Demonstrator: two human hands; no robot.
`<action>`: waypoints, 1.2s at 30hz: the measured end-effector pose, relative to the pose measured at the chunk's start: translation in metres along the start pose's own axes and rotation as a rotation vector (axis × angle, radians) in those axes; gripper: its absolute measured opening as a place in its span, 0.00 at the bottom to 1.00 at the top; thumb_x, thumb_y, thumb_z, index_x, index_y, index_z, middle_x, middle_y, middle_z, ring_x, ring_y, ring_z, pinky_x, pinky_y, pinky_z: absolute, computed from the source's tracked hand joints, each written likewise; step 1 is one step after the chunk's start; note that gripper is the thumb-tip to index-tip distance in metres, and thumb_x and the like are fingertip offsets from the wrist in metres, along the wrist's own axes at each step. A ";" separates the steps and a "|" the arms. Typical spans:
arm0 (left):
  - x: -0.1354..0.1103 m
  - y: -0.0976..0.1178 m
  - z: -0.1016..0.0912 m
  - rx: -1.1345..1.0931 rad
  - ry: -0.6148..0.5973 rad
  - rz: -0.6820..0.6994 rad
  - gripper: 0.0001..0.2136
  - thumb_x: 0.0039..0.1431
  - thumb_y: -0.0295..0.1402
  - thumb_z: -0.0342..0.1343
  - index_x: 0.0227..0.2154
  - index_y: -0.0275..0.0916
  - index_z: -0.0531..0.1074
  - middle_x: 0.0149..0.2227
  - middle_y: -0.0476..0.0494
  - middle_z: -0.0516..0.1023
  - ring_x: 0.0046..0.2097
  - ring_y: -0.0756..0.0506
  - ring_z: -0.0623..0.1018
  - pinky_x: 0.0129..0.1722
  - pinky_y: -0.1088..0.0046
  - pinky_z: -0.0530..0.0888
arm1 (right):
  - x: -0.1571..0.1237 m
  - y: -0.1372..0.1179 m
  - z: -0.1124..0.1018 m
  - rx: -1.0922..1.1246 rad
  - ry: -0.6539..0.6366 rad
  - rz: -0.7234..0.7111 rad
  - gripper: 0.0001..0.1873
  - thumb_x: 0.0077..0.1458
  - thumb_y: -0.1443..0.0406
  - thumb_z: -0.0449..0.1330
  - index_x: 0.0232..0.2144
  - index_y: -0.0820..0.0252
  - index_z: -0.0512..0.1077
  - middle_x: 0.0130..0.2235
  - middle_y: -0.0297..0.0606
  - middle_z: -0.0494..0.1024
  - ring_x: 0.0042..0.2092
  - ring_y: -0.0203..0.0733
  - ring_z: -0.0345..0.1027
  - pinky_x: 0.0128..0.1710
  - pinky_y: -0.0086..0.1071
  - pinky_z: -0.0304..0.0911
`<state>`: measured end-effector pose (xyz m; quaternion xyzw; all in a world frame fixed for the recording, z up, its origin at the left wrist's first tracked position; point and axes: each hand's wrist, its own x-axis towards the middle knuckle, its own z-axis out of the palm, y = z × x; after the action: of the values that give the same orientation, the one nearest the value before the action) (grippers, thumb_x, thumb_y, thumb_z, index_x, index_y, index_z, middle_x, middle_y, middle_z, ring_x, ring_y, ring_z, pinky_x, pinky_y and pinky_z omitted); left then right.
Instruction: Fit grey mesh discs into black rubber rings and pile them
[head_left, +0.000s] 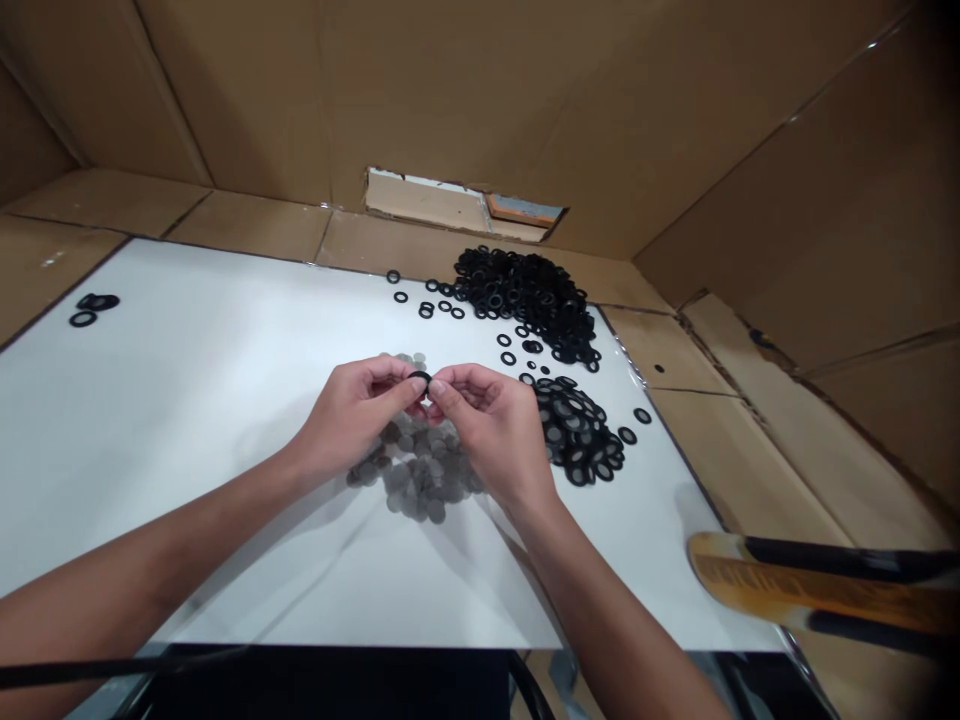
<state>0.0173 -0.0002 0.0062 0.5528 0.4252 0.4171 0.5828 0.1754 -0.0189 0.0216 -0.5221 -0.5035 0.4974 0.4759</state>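
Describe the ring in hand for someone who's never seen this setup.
On the white board inside the cardboard enclosure, find the grey discs. Over them, the left hand and right hand pinch one black rubber ring, the only ring lifted off the board.

Worn on the person's head, the single view faces forward and down, close above the left hand and right hand, across the white bench toward a cardboard wall

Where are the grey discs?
In the head view, the grey discs lie on the white board, beneath the left hand and right hand, left of the black rings.
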 end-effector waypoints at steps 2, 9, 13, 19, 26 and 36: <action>0.000 0.000 0.001 0.007 0.008 0.003 0.09 0.61 0.38 0.60 0.32 0.37 0.77 0.30 0.46 0.81 0.35 0.48 0.80 0.38 0.72 0.76 | 0.000 0.000 0.000 -0.001 0.006 0.002 0.08 0.53 0.62 0.65 0.28 0.63 0.74 0.25 0.34 0.77 0.27 0.35 0.70 0.31 0.29 0.68; -0.001 -0.002 -0.001 0.136 0.041 0.070 0.10 0.62 0.40 0.59 0.36 0.37 0.76 0.33 0.44 0.81 0.35 0.46 0.81 0.36 0.71 0.76 | 0.003 0.002 -0.001 -0.014 -0.011 -0.031 0.10 0.53 0.60 0.67 0.29 0.62 0.75 0.26 0.33 0.77 0.29 0.35 0.71 0.32 0.29 0.68; 0.000 -0.007 -0.010 0.493 0.177 0.529 0.05 0.63 0.33 0.58 0.36 0.40 0.78 0.36 0.44 0.81 0.38 0.47 0.80 0.40 0.71 0.76 | 0.004 0.000 -0.001 -0.025 -0.011 -0.106 0.11 0.50 0.60 0.70 0.31 0.60 0.76 0.31 0.35 0.79 0.34 0.37 0.74 0.37 0.30 0.70; 0.001 -0.011 -0.023 0.828 0.339 0.934 0.08 0.60 0.26 0.59 0.31 0.46 0.81 0.35 0.48 0.83 0.33 0.49 0.80 0.33 0.74 0.77 | 0.002 -0.004 -0.002 0.069 -0.046 -0.044 0.14 0.45 0.60 0.73 0.34 0.59 0.77 0.34 0.37 0.82 0.38 0.39 0.77 0.41 0.32 0.72; 0.001 -0.010 -0.026 0.893 0.335 1.216 0.06 0.57 0.22 0.61 0.30 0.41 0.78 0.33 0.45 0.83 0.34 0.47 0.81 0.33 0.71 0.79 | 0.001 -0.002 -0.004 0.076 -0.048 -0.003 0.13 0.44 0.62 0.74 0.33 0.60 0.79 0.32 0.37 0.83 0.35 0.38 0.77 0.37 0.30 0.71; -0.006 -0.002 -0.019 0.806 0.252 1.141 0.05 0.59 0.25 0.61 0.31 0.42 0.76 0.34 0.47 0.82 0.37 0.46 0.82 0.35 0.70 0.80 | 0.000 -0.005 -0.003 0.083 -0.050 -0.023 0.14 0.44 0.58 0.74 0.32 0.59 0.79 0.33 0.37 0.83 0.36 0.41 0.78 0.39 0.33 0.74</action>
<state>-0.0029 0.0000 0.0043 0.8093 0.2546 0.5285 -0.0301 0.1781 -0.0185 0.0264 -0.4838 -0.5001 0.5251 0.4900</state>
